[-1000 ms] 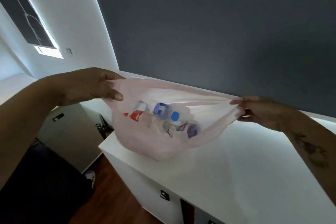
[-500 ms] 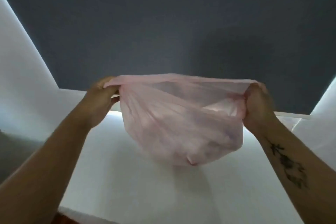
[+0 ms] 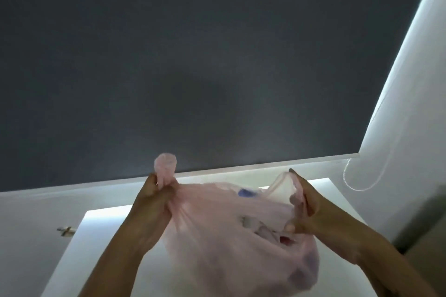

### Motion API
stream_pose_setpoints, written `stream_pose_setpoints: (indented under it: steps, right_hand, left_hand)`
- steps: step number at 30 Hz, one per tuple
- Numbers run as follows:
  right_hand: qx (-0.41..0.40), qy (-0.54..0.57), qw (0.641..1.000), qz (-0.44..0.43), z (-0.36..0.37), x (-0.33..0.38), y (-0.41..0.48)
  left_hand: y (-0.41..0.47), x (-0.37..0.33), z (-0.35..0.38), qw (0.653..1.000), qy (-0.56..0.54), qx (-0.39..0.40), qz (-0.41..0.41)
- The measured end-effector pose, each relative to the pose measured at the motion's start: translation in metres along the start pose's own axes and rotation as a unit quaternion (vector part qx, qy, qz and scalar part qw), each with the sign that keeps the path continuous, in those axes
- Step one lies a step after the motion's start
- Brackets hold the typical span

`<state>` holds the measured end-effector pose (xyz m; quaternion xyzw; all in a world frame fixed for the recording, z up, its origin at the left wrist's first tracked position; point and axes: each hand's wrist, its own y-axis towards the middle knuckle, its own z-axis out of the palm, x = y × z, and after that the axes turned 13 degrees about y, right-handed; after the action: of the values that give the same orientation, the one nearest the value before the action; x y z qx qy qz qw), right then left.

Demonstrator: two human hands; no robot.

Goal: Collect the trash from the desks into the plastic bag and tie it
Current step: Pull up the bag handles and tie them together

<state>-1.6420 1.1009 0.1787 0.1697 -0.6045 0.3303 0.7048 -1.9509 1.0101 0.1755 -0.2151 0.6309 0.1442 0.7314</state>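
A thin pink plastic bag [image 3: 231, 243] full of trash hangs between my hands over a white desk [image 3: 101, 236]. A blue bottle cap [image 3: 245, 192] and pale crumpled items show through the film. My left hand [image 3: 156, 200] is clenched on the bag's left corner, and a bunched tuft of plastic sticks up above the fist. My right hand [image 3: 304, 207] grips the right corner, whose loop stands up beside the fingers. The two hands are close together at the bag's mouth.
A dark grey wall [image 3: 193, 67] fills the upper view behind the desk. A white wall [image 3: 410, 103] with a hanging bead cord [image 3: 357, 181] is on the right. A small metal fitting [image 3: 66, 231] sits at the left.
My hands have come closer together and gathered the bag's two corners into bunches. The bag has dropped lower in view and sagged. The camera has turned slightly left.
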Motion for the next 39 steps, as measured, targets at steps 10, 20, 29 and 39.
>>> stream_pose_setpoints:
  steps: [10,20,29,39]
  right_hand:
    - [-0.020,-0.208,0.977,-0.054,-0.004,0.002,0.000]
    - [-0.214,0.288,0.932,-0.048,-0.023,0.015,0.085]
    - [-0.130,0.183,0.964,-0.140,-0.048,0.037,0.096]
    - [-0.245,0.363,0.887,-0.147,-0.025,0.043,0.115]
  left_hand:
    - [0.016,0.008,0.010,0.994,-0.071,-0.083,0.002]
    - [0.010,-0.003,0.077,0.993,-0.089,-0.071,-0.043]
    - [0.011,-0.003,0.071,0.943,0.056,-0.327,-0.024]
    - [0.036,-0.031,0.021,0.948,0.020,-0.311,0.058]
